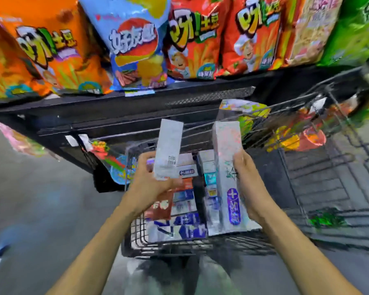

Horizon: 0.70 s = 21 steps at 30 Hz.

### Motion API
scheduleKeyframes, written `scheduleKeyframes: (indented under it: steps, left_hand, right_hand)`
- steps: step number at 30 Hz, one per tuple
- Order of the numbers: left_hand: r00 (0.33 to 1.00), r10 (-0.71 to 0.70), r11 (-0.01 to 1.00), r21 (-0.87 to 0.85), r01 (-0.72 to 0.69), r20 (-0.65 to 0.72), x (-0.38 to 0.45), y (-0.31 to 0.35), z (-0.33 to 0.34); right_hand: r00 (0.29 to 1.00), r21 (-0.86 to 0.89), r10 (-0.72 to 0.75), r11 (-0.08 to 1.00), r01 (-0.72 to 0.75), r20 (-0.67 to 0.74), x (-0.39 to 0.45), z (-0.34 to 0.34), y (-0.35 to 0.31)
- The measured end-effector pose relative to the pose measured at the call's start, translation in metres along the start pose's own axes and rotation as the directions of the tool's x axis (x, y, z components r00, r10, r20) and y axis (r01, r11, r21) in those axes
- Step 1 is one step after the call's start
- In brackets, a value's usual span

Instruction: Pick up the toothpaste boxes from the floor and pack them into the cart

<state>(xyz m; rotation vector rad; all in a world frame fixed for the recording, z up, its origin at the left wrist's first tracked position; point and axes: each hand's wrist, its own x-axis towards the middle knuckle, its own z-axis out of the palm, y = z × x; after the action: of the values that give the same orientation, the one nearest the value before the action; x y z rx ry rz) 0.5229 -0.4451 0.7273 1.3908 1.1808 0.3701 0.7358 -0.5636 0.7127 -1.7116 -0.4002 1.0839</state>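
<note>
Looks like I'm mid-packing: my left hand (149, 184) has its fingers curled round the bottom end of a white toothpaste box (168, 150), and my right hand (246, 186) is wrapped along the side of a longer silvery box (227, 177), both held upright right over the wire cart (134, 237). It's already got a bunch of boxes inside, so next I'd guess each one needs tipping flat and slotting into a gap.

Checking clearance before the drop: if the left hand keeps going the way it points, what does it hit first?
Probably the black shelf edge behind the cart. The left hand points its white box up and away, over the packed boxes. Depth is unclear.
</note>
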Motion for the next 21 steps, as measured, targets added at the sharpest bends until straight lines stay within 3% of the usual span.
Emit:
scheduleKeyframes:
  steps: [5,8,11,17,21]
  left_hand:
    - [0.997,-0.045,0.942,0.334,0.023,0.056,0.083,-0.068,0.004]
    - [0.989,-0.014,0.838,0.541,-0.068,0.146,0.130,-0.111,0.008]
    - [0.962,0.023,0.697,0.685,-0.212,0.274,0.167,-0.139,0.011]
    - [0.930,0.064,0.381,0.853,-0.357,0.361,0.221,-0.177,0.009]
    - [0.890,0.233,0.278,0.850,-0.447,0.392,0.240,-0.186,0.006]
  right_hand:
    - [0.997,-0.233,0.044,0.972,-0.028,0.062,0.057,-0.008,0.051]
    - [0.991,-0.451,0.092,0.892,-0.041,0.092,0.090,-0.005,0.083]
    - [0.989,-0.510,0.096,0.860,-0.027,0.111,0.115,0.004,0.109]
    - [0.995,-0.568,0.026,0.823,0.031,0.092,0.151,0.015,0.139]
    - [0.996,-0.601,0.029,0.799,0.027,0.082,0.160,0.022,0.147]
